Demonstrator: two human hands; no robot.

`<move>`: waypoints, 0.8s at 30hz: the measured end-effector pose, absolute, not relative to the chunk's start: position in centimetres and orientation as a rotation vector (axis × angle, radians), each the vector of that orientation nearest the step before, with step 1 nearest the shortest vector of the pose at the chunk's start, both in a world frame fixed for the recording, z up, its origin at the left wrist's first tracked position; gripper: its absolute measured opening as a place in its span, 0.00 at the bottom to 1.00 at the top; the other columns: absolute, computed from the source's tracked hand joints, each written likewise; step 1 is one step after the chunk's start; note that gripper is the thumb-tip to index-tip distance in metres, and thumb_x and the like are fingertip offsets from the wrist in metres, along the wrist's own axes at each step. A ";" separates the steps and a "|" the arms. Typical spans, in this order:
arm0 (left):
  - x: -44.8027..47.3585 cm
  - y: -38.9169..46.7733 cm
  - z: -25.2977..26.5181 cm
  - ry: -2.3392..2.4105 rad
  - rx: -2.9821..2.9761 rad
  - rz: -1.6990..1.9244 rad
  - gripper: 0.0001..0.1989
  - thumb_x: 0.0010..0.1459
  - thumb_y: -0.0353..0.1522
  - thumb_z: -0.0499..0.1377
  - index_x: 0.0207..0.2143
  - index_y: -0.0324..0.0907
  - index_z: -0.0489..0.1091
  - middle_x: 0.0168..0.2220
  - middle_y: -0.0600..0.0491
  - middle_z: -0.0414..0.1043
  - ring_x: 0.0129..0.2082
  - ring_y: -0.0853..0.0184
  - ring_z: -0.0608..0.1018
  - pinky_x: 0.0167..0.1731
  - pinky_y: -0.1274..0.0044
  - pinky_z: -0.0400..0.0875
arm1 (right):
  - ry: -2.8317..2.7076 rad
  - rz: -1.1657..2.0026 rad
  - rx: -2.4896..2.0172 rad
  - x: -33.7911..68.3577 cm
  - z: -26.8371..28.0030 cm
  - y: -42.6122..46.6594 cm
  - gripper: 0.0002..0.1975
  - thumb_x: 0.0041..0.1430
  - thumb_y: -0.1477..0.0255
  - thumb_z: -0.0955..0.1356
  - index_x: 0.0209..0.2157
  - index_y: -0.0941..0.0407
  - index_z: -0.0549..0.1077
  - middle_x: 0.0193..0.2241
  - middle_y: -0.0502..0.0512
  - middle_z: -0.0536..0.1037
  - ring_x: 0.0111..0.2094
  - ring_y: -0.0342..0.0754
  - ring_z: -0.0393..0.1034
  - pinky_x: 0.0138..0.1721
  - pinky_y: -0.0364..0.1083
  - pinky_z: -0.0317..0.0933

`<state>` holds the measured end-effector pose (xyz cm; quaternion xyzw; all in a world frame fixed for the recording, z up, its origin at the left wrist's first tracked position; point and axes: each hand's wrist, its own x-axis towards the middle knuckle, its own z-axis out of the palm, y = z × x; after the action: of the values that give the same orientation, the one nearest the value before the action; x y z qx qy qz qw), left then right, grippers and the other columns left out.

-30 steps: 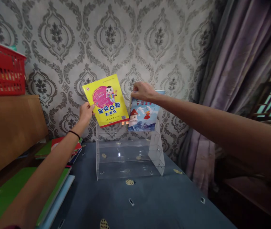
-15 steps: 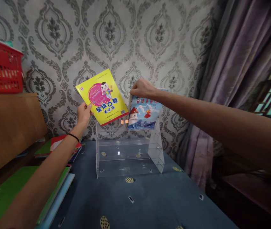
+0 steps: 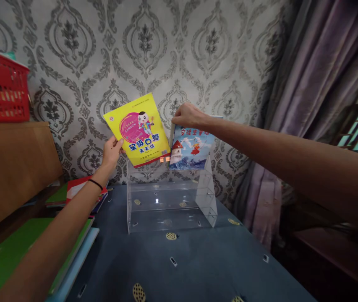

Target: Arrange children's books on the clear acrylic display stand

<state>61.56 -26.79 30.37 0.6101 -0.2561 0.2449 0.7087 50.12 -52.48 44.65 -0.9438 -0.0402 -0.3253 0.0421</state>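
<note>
My left hand [image 3: 112,152] grips a yellow book [image 3: 144,144] by its left edge, thumb on the cover. The book tilts in front of the wall, its lower edge by the top tier of a clear acrylic book rack [image 3: 203,188]. My right hand [image 3: 189,116] is closed on the top left corner of a blue picture book [image 3: 194,151], which stands nearly upright at the rack's top tier, on the right. My forearm covers part of its upper right. The lower tiers of the rack hold no books.
On the left, green books [image 3: 18,247] and a light blue book [image 3: 79,260] lie stacked, with a red and white book [image 3: 78,186] behind. A red basket [image 3: 2,88] stands on a wooden cabinet [image 3: 15,167]. Purple curtains [image 3: 304,84] hang right of the blue tabletop [image 3: 204,264].
The yellow book has moved slightly right and turned a little more upright in my left hand. My right hand and the blue picture book stay almost still.
</note>
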 end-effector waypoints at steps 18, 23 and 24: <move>63.6 -26.5 30.9 -0.808 1.503 0.552 0.11 0.56 0.37 0.59 0.37 0.39 0.73 0.33 0.51 0.79 0.29 0.66 0.78 0.23 0.79 0.71 | -0.110 -0.947 -2.860 49.7 44.8 -52.2 0.07 0.55 0.74 0.69 0.24 0.60 0.74 0.16 0.51 0.63 0.23 0.44 0.59 0.23 0.46 0.51; 63.6 -27.0 30.9 -0.759 1.456 0.620 0.08 0.55 0.37 0.59 0.31 0.40 0.69 0.27 0.55 0.74 0.25 0.68 0.74 0.21 0.80 0.68 | -0.120 -0.920 -2.889 49.9 45.0 -52.3 0.08 0.56 0.72 0.69 0.27 0.62 0.75 0.17 0.54 0.67 0.24 0.45 0.60 0.23 0.47 0.52; 63.6 -27.0 31.0 -0.763 1.439 0.620 0.08 0.56 0.37 0.59 0.30 0.40 0.69 0.27 0.55 0.74 0.25 0.68 0.74 0.21 0.80 0.68 | -0.123 -0.914 -2.893 50.1 45.0 -52.4 0.08 0.56 0.71 0.69 0.28 0.62 0.75 0.17 0.54 0.67 0.24 0.45 0.60 0.23 0.47 0.52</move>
<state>63.57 -27.00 30.99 0.6320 -0.3349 0.2721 0.6438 50.06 -52.36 45.00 -0.9515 -0.0403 -0.3006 0.0524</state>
